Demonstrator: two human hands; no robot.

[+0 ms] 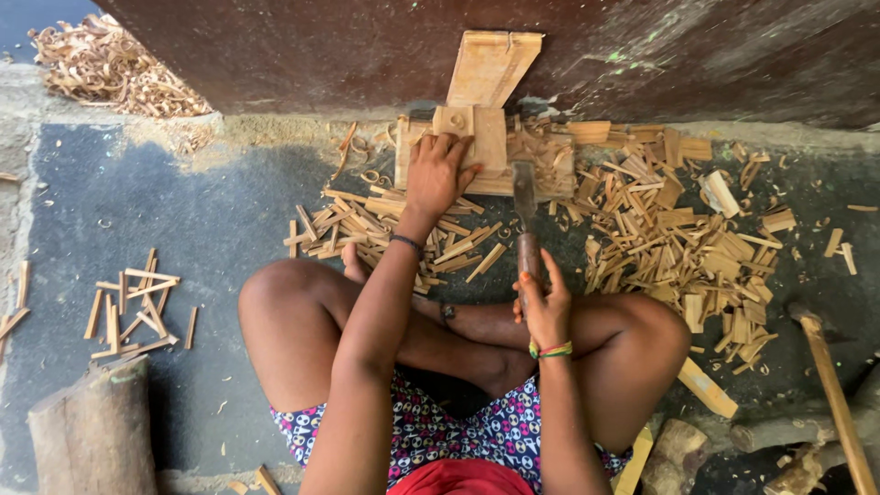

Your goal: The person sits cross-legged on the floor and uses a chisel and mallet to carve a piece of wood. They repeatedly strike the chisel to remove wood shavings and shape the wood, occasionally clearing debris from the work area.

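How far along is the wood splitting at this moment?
Done: many split sticks lie around the work board. In hand: the left hand presses a small block on the board while the right hand holds the blade beside it. Left: that block looks whole.

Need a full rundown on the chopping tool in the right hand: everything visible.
The chopping tool is a cleaver-like blade with a dark, worn metal look and a reddish-brown rounded handle. The right hand wraps the handle from below, thumb up along it. The blade points away from the person, its tip next to the small wooden block that the left hand steadies on the flat wooden base. It hangs over split wood strips on the dark floor. Whether the edge touches the wood cannot be told.
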